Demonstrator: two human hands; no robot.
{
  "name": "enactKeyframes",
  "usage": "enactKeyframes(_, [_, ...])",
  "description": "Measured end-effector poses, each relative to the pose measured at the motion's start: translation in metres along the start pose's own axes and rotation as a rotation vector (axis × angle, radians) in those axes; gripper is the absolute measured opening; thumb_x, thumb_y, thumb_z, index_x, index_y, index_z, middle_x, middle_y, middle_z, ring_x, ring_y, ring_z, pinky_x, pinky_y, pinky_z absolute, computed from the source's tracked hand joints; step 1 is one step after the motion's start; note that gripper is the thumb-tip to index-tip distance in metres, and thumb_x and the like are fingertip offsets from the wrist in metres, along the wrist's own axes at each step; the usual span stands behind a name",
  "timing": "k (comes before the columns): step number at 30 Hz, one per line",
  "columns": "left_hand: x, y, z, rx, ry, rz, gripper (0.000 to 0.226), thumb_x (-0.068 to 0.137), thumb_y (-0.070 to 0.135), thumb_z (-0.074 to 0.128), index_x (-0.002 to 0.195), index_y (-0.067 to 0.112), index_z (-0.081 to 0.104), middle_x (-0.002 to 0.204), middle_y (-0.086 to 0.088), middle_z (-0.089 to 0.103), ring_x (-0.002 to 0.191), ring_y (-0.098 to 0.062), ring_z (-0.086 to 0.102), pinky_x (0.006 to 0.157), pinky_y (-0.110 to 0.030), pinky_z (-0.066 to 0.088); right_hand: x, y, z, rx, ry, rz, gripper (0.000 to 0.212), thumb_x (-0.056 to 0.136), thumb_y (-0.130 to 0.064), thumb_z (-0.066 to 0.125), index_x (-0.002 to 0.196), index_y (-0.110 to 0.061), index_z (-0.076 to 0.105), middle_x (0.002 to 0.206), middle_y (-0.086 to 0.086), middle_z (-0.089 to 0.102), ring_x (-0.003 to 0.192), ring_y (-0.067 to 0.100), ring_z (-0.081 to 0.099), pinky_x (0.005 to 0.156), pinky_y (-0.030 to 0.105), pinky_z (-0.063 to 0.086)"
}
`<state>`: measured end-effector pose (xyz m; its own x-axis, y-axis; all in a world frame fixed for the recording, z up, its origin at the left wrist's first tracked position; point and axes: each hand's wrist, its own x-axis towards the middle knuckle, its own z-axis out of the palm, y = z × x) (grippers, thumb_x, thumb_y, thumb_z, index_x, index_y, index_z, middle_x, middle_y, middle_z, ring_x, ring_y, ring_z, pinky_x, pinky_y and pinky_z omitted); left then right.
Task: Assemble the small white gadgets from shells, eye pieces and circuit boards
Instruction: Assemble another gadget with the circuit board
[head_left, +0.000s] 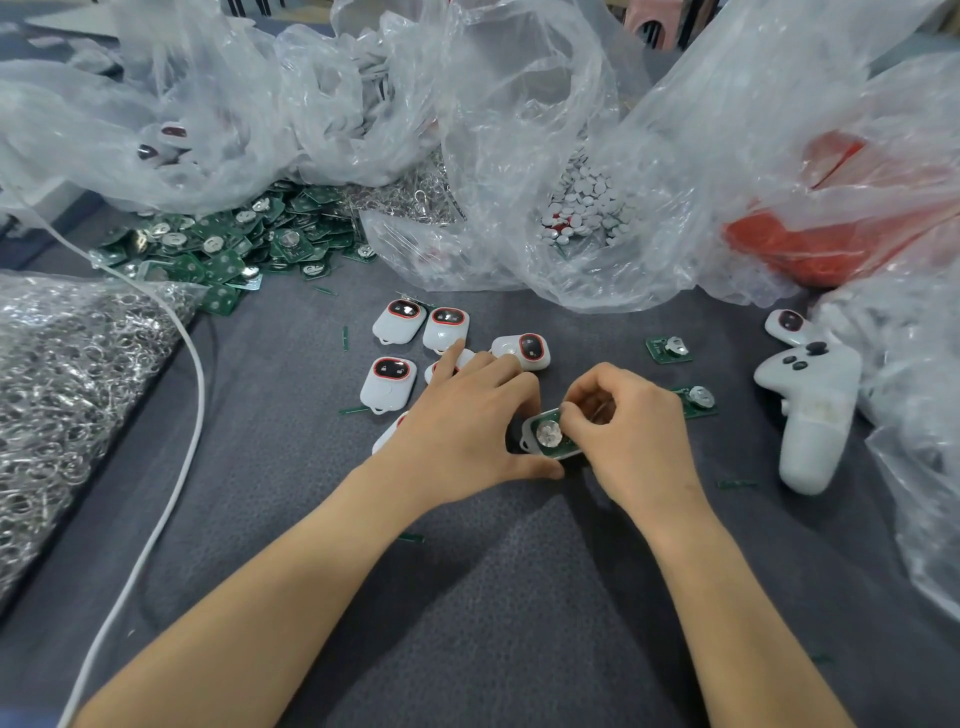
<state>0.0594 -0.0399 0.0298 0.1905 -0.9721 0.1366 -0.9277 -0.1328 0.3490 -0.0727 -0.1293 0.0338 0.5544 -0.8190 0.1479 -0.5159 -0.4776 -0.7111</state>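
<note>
Several shells (388, 382) with red-rimmed eye pieces (392, 370) fitted lay face up just beyond the left hand (467, 431), two of them partly hidden under it. Whether any already held a board could not be told. One more shell (527, 439) lay face down between the hands, with a green board (549, 435) and its coin cell seated inside and no back cover on it, which suggested a batch only part done. The left hand lay flat, fingers spread and fairly straight, its thumb touching the shell's near edge as if to steady it. The right hand (634, 436) was curled, its fingertips bunched on the board's right end, apparently pressing it home. Two loose boards (667, 348) waited just beyond and to the right of that hand. A large pile (223, 249) sat well beyond the left hand, beside clear bags (519, 130) of parts, so plenty of assembling appeared to remain. A white controller (810, 415) lay well off to the right hand's right.
</note>
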Motion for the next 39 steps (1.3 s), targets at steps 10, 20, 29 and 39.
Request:
enactKeyframes(10, [0.000,0.001,0.001,-0.006,0.015,0.036,0.054,0.069,0.064,0.068,0.100,0.020,0.059,0.091,0.014,0.043,0.098,-0.016,0.046,0.108,-0.042,0.025,-0.001,-0.001,0.000,-0.033,-0.008,-0.042,0.009,0.078,-0.010,0.069,0.076,-0.015,0.062,0.077,-0.002,0.061,0.067,0.014,0.057,0.070,0.038,0.051])
enactKeyframes(20, [0.001,0.003,0.003,-0.073,0.052,0.112,0.045,0.072,0.049,0.075,0.097,0.016,0.059,0.094,0.006,0.048,0.082,-0.008,0.030,0.091,-0.031,0.027,-0.001,0.000,-0.001,-0.070,-0.030,-0.083,0.010,0.079,-0.011,0.068,0.078,-0.017,0.061,0.082,-0.003,0.060,0.072,0.016,0.057,0.071,0.039,0.049])
enactKeyframes(29, [-0.001,0.006,0.000,-0.065,0.075,0.100,0.039,0.071,0.046,0.077,0.086,0.016,0.058,0.088,0.010,0.040,0.078,-0.010,0.030,0.089,-0.034,0.032,0.000,0.003,0.001,-0.071,-0.037,-0.078,0.014,0.079,-0.015,0.074,0.077,-0.019,0.060,0.082,-0.006,0.054,0.069,0.009,0.053,0.069,0.033,0.047])
enactKeyframes(39, [-0.003,0.013,-0.008,0.055,0.028,0.086,0.039,0.074,0.052,0.072,0.088,0.017,0.063,0.098,0.003,0.058,0.092,-0.019,0.053,0.108,-0.048,0.026,0.004,0.006,0.000,-0.023,-0.082,-0.012,0.014,0.079,-0.014,0.074,0.076,-0.020,0.062,0.082,-0.001,0.058,0.069,0.011,0.054,0.072,0.033,0.048])
